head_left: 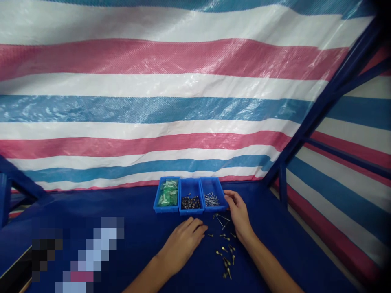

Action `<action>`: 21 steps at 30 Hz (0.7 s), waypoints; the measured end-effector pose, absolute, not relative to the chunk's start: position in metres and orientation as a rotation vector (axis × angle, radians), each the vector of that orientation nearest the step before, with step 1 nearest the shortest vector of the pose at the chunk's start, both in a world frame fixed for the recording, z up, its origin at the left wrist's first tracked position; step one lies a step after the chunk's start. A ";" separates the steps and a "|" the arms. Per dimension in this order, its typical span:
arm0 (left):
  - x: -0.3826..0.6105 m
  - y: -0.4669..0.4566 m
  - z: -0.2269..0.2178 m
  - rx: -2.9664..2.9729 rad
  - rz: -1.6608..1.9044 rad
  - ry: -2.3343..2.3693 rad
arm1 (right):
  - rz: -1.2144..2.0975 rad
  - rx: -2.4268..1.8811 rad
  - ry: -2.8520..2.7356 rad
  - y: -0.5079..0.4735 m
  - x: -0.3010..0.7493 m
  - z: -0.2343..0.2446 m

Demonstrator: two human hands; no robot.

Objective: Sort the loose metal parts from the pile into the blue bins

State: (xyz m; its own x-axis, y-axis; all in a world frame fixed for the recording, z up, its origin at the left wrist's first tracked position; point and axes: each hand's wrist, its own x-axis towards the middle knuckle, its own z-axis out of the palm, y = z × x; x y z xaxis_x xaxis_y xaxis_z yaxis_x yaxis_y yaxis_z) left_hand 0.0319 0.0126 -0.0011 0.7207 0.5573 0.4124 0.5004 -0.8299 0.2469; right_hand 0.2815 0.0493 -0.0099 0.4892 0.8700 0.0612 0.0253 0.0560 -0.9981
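Note:
Three small blue bins stand side by side on the blue table (122,215). The left bin (166,195) holds green plastic pieces, the middle bin (191,197) dark screws, the right bin (213,194) silver nails. My right hand (238,213) reaches to the right bin's right edge, fingers curled at its rim. My left hand (183,242) rests palm down on the table in front of the middle bin, fingers loosely bent, nothing seen in it. Loose screws and nails (225,248) lie scattered between my two forearms.
A striped pink, white and blue tarp (159,101) hangs behind the table. A blue metal frame (320,110) rises at the right. A blurred patch (79,256) covers the lower left of the table.

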 end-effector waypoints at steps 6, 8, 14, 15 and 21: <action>0.032 0.016 -0.003 2.810 0.611 1.000 | 0.784 -1.372 -0.856 0.049 0.281 -0.008; 0.032 0.017 -0.003 2.798 0.594 0.998 | 0.782 -1.374 -0.857 0.049 0.280 -0.007; 0.029 0.013 0.002 2.522 0.860 0.920 | 0.780 -1.369 -0.854 0.048 0.280 -0.006; 0.028 0.012 0.003 2.464 0.912 0.905 | 0.782 -1.367 -0.854 0.048 0.280 -0.006; 0.027 0.009 0.005 2.270 1.066 0.890 | 0.790 -1.366 -0.847 0.049 0.281 -0.008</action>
